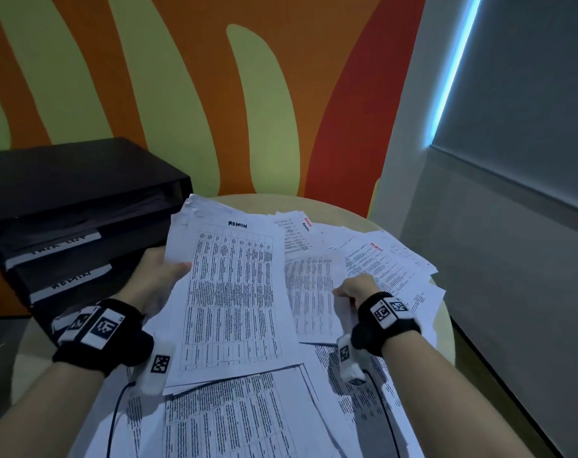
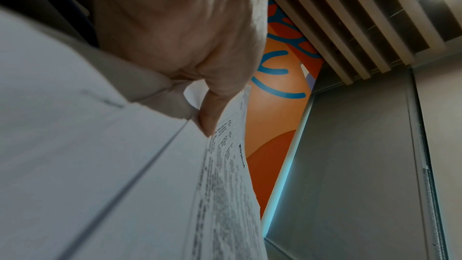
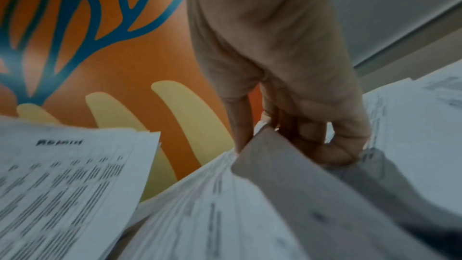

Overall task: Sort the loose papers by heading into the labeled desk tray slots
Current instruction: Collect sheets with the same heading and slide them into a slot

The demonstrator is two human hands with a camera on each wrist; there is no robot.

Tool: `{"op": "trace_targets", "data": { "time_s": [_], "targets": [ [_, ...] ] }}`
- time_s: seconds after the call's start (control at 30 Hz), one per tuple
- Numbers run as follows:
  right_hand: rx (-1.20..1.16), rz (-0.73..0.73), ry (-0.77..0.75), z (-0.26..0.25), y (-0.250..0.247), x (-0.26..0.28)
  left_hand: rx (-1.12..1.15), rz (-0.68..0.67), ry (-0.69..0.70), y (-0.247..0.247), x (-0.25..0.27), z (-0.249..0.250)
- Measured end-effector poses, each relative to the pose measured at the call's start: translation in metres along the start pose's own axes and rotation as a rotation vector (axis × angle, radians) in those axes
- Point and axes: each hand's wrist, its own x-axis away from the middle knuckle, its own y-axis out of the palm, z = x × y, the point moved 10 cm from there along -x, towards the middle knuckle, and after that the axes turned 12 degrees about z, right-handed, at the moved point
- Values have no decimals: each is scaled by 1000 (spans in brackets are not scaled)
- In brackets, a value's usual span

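The left hand [image 1: 155,276] pinched one stack of printed sheets [image 1: 234,299] headed "ADMIN"; the right hand [image 1: 357,289] gripped more loose papers [image 1: 317,292], fingers curled.

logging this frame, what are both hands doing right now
left hand: holding the admin stack
right hand: pinching a sheet from the loose papers

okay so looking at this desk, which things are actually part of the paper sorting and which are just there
Part of the job:
ADMIN stack in left hand
sheets under right hand
loose papers
desk tray

Just there:
round table
painted wall
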Motion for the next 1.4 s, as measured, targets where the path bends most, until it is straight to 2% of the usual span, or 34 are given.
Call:
{"op": "trace_targets", "data": {
  "time_s": [0.23, 0.37, 0.5, 0.57, 0.67, 0.73, 0.83, 0.9, 0.97, 1.13, 1.23, 1.4],
  "targets": [
    [97, 114, 51, 44, -88, -24, -34, -12, -38, 5, -3, -8],
    [146, 82, 93, 68, -99, -30, -19, -35, -67, 19, 1, -10],
    [46, 59, 84, 71, -95, -31, 10, -55, -96, 27, 3, -12],
    [-33, 119, -14, 59, -98, -37, 15, -58, -107, 28, 2, -12],
    [-472, 310, -207, 26, -129, -25, 8, -64, -122, 26, 0, -12],
    [-587, 403, -369, -5, -158, -2, 2, -72, -127, 25, 0, -11],
    [-845, 307, -421, -33, -171, 14, 1, -75, -138, 24, 1, -11],
    [-1013, 158, -380, -43, -164, 17, 5, -79, -144, 25, 2, -11],
    [-1073, 0, -334, -53, -146, 25, 22, -80, -159, 24, 4, -10],
    [-685, -137, -239, -50, -70, 41, 63, -143, -170, 36, 14, -1],
    [-415, -143, -267, -42, -29, 40, 85, -177, -161, 41, 21, 8],
    [-433, -311, -214, -40, 17, 57, 162, -194, -156, 52, 32, 19]
  ]
}}
